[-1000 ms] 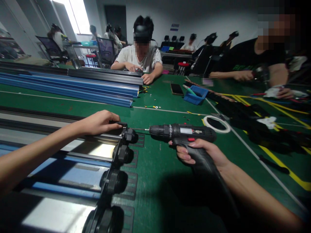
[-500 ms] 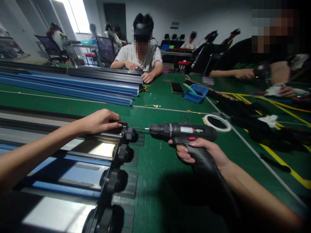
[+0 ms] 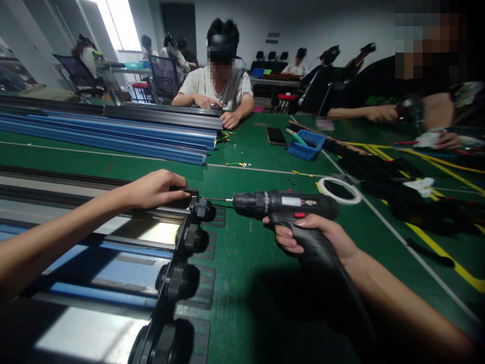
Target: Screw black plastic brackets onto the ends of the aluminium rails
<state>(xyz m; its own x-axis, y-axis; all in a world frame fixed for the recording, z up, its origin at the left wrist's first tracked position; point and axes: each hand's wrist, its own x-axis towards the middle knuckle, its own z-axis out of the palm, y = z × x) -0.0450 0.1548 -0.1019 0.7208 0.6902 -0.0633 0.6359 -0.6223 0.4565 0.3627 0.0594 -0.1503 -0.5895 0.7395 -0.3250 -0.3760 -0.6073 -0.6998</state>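
Hardly a twitch since a second ago: the drill (image 3: 288, 203) sits a shade higher in the picture, both hands where they were. The right hand (image 3: 322, 237) is wrapped tight round the drill's grip, a fingertip by the red trigger. The bit (image 3: 217, 199) points at 9 o'clock, straight into the black end fitting (image 3: 199, 210). The left hand (image 3: 153, 189) is curled down over the end of the rail (image 3: 94, 202), fingers closed on it, just at 9 o'clock of that fitting. To my eye, the thing here is a level bit, steady push along its line, rail pinned firmly. A white tape ring (image 3: 338, 190) lies at 2 o'clock of the drill on the green table (image 3: 257, 151)
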